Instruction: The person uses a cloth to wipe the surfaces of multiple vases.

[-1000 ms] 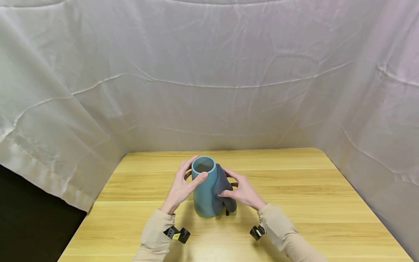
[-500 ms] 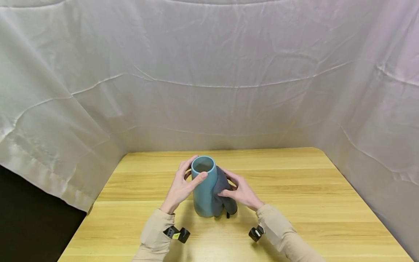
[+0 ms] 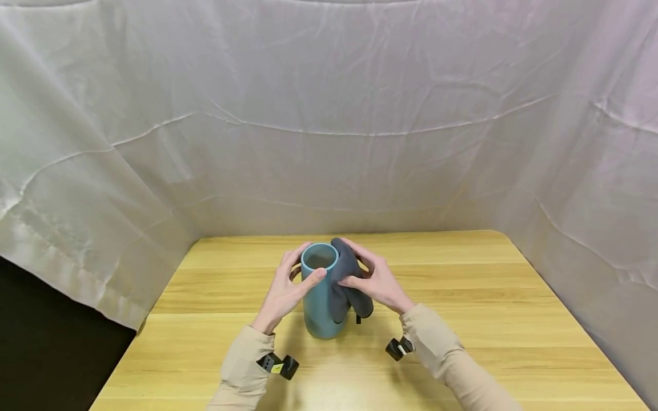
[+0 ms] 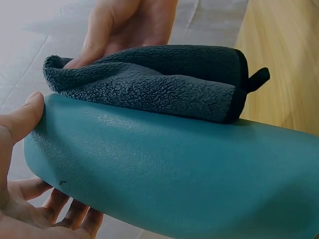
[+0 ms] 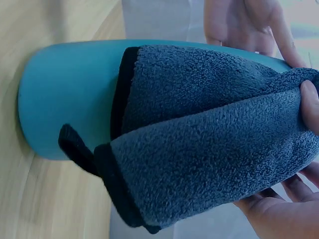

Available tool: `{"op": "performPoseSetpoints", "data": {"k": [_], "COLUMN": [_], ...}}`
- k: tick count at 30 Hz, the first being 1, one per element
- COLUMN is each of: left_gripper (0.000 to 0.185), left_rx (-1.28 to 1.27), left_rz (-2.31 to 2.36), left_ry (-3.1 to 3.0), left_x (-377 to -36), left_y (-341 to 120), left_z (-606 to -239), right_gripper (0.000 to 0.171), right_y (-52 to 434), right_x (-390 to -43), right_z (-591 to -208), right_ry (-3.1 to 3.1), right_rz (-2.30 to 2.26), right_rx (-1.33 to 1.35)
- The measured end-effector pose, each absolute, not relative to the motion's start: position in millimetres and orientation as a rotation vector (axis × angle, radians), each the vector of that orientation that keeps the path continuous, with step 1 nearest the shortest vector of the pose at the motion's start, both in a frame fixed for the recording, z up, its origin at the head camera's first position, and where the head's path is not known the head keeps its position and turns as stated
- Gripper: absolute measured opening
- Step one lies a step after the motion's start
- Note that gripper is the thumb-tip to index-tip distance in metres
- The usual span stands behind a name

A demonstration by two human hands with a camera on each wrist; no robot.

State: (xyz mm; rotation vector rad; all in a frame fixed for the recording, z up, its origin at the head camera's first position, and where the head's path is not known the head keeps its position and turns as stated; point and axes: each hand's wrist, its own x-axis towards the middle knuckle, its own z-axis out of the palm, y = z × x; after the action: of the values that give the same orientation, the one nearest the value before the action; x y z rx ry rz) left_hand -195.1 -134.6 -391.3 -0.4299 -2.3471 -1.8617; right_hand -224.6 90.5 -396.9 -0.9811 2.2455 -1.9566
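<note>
Head view: one teal vase (image 3: 320, 297) stands upright on the table (image 3: 462, 319); left hand (image 3: 284, 292) curls round its rim, steadying; right hand (image 3: 377, 281) pinches one dark grey cloth (image 3: 345, 282) against its upper side; wiping seems underway, likely needing further strokes. Left wrist: cloth (image 4: 164, 82) lies on vase (image 4: 179, 174). Right wrist: fingers (image 5: 310, 102) clamp the folded cloth (image 5: 209, 144).

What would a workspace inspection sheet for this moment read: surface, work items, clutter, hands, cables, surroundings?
Surface: wooden table, bare where visible.
Work items: teal vase upright on the table; dark grey cloth pressed against its right side up to the rim.
Clutter: nothing seen.
Hands: left hand grips the vase near the rim; right hand holds the cloth.
Cables: nothing seen.
Surroundings: white sheet backdrop behind and on both sides.
</note>
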Motion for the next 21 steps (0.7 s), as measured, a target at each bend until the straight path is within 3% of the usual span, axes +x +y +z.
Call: {"op": "performPoseSetpoints", "data": {"k": [11, 21], "left_gripper": [0.063, 0.063], "left_rx": [-0.433, -0.428], "left_rz": [-1.864, -1.855], "left_ry": [-2.338, -2.346], "left_x": [-195.9, -193.8], "left_y": [-134.3, -134.6], "left_z": [-392.0, -392.0], "right_gripper": [0.082, 0.083], "right_y": [93.1, 99.1], "right_x": [-224.6, -217.8], "right_z": [-407.2, -441.0], "right_ry": [2.312, 2.368], "right_rz": [-1.853, -1.75], "right_rx": [-0.973, -0.888]}}
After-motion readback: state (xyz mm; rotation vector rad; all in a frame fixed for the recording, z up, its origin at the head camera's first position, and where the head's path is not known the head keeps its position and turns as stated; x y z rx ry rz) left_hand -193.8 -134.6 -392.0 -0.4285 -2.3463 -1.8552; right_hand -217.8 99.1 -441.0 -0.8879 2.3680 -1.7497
